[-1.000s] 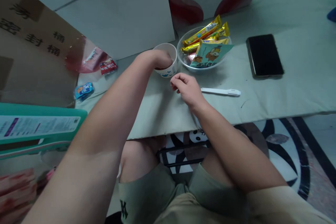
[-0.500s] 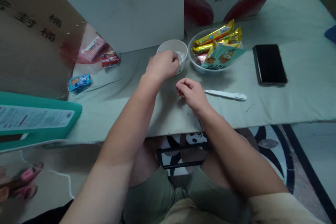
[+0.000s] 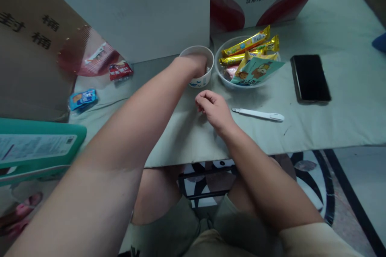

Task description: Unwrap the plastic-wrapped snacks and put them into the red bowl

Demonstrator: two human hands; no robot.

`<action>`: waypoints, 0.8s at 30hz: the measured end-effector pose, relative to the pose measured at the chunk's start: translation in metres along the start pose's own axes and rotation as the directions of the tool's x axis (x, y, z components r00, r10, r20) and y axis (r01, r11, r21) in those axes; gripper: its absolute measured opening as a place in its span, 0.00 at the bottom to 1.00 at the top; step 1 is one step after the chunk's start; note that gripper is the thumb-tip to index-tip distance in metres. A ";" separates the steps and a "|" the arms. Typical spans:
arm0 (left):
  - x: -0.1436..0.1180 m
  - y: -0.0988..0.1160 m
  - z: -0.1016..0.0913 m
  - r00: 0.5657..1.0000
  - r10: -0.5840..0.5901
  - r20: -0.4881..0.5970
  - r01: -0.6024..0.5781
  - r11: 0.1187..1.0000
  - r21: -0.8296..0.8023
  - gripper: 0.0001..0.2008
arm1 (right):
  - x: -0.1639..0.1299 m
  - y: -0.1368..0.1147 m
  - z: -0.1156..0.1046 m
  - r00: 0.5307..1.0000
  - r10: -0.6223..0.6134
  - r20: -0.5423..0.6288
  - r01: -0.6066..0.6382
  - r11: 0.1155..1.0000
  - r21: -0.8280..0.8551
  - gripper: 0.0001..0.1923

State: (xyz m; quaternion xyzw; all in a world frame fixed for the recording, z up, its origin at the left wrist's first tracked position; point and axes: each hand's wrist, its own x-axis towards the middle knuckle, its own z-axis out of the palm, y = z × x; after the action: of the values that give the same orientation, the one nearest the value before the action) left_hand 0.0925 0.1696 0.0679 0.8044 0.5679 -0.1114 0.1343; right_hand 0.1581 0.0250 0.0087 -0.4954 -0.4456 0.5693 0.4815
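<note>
My left hand (image 3: 197,63) reaches down into a white paper cup (image 3: 196,83) with a blue print, standing on the pale green table cover (image 3: 331,120). Its fingers are hidden inside the cup. My right hand (image 3: 212,108) rests on the cover just in front of the cup, fingers curled into a loose fist; nothing shows in it. A white pen-like stick (image 3: 259,113) lies right of that hand.
A clear bowl (image 3: 223,82) of gold snack bars (image 3: 245,44) and a teal packet (image 3: 256,70) sits right of the cup, then a black phone (image 3: 310,78). Left are a red wrapper (image 3: 120,71), a blue wrapper (image 3: 82,98), a cardboard box (image 3: 30,60) and a teal box (image 3: 36,148).
My left hand was inside the cup, lifted to its rim half a second ago, and is now down inside it again. My right hand stayed put.
</note>
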 end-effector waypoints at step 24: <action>-0.191 -0.099 0.089 0.690 -0.585 -0.425 -0.391 0.192 -0.900 0.20 | -0.029 0.019 0.056 0.967 -0.230 0.106 0.251 0.815 -0.523 0.07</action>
State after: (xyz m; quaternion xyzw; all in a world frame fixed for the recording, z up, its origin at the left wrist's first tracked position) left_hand -0.0661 0.0020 0.0387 0.4545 0.5603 0.5854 0.3699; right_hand 0.1017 -0.0081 0.0001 -0.5382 -0.6538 0.3673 0.3848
